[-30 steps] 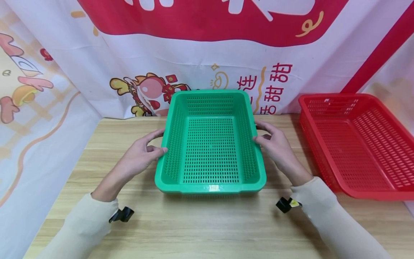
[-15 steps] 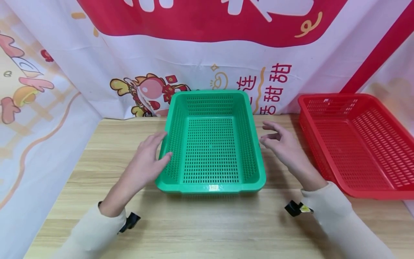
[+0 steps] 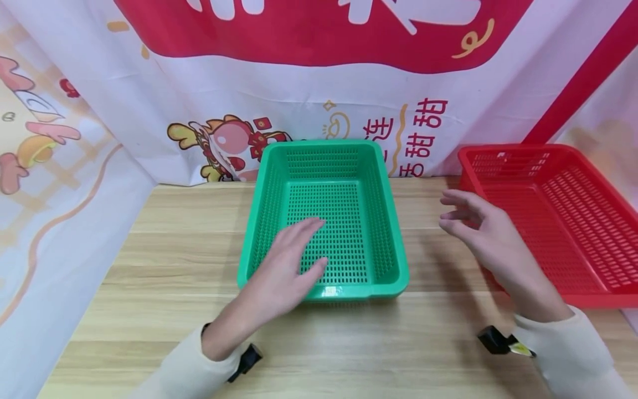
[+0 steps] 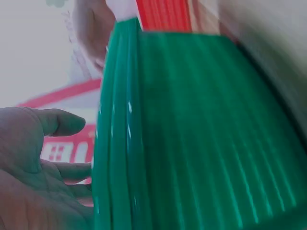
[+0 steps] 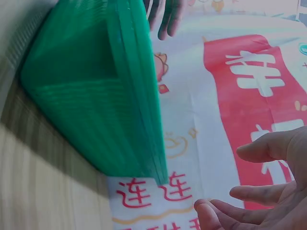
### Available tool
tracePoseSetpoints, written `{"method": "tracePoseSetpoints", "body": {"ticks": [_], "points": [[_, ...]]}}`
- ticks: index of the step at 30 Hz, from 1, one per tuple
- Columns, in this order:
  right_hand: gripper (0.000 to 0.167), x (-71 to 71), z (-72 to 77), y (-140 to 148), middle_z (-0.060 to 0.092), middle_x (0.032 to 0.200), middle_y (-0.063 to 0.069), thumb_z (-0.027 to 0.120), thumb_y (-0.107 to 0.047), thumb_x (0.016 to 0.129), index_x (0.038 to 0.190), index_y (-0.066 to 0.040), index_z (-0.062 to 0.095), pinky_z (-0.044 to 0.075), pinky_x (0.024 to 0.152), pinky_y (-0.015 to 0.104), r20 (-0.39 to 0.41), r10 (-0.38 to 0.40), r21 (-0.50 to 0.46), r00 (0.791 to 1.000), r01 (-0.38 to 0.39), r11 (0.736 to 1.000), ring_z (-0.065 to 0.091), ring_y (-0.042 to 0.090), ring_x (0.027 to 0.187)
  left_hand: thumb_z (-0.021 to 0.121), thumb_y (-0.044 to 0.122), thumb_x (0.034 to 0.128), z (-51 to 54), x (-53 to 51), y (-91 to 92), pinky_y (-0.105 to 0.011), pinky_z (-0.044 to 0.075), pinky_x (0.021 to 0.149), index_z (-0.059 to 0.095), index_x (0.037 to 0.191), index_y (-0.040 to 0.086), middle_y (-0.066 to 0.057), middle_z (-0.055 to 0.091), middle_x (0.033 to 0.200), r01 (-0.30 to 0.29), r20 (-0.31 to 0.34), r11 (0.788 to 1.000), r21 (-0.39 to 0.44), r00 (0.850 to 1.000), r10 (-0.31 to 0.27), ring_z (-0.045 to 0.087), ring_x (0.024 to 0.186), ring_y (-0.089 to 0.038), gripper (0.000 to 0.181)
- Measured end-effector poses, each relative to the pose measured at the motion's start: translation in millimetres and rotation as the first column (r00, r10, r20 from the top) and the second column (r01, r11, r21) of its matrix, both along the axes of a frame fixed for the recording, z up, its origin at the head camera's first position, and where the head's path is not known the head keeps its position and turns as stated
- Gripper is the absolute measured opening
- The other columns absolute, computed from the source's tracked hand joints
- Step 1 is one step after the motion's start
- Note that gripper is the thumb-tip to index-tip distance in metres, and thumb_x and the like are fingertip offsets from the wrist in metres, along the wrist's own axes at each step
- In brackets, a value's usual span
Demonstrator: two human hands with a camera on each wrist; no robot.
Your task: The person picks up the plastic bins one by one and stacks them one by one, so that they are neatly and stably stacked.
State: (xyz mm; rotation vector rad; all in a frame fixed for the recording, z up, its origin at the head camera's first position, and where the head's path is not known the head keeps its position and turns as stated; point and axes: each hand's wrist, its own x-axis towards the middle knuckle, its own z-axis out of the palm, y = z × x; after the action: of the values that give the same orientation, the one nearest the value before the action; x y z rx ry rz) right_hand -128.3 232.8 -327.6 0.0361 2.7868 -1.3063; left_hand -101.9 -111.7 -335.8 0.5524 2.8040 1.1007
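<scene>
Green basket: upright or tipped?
Upright: the green basket stands base-down on the table; the head view looks down through its open top.

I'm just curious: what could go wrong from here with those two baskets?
First, the left hand shows over the near-left part of the green basket; if it dropped, it might knock the rim and shift the basket.
Second, the right hand overlaps the red basket in the head view; a sideways swing could perhaps bump it.
</scene>
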Motion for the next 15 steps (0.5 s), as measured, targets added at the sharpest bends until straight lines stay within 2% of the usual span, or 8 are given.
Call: {"method": "tracePoseSetpoints", "body": {"ticks": [8,15], "points": [[0.064,11.0,1.4,22.3,0.056,0.151,0.015,0.067,-0.038,0.102,0.160,-0.022,0.045,0.049,0.076,0.008,-0.019,-0.012,0.047,1.000,0.013,0.999,0.054,0.039,0.131,0.064,0.029,0.1039,-1.1,2.8,39.1,-0.050,0.033,0.126,0.043,0.161,0.020,0.003,0.040,0.166,0.105,0.052,0.992,0.074,0.993,-0.109,0.032,0.156,-0.019,0.062],[0.063,16.1,-0.9,41.0,0.055,0.150,0.013,0.066,-0.040,0.102,0.159,-0.024,0.045,0.054,0.074,0.014,0.011,-0.033,0.069,0.999,0.032,0.997,0.055,0.033,0.128,0.061,0.031,0.1051,-3.9,4.6,62.5,-0.048,0.032,0.127,0.041,0.162,0.021,0.004,0.037,0.168,0.165,0.096,0.980,0.111,0.980,-0.176,0.029,0.158,-0.017,0.060]]}}
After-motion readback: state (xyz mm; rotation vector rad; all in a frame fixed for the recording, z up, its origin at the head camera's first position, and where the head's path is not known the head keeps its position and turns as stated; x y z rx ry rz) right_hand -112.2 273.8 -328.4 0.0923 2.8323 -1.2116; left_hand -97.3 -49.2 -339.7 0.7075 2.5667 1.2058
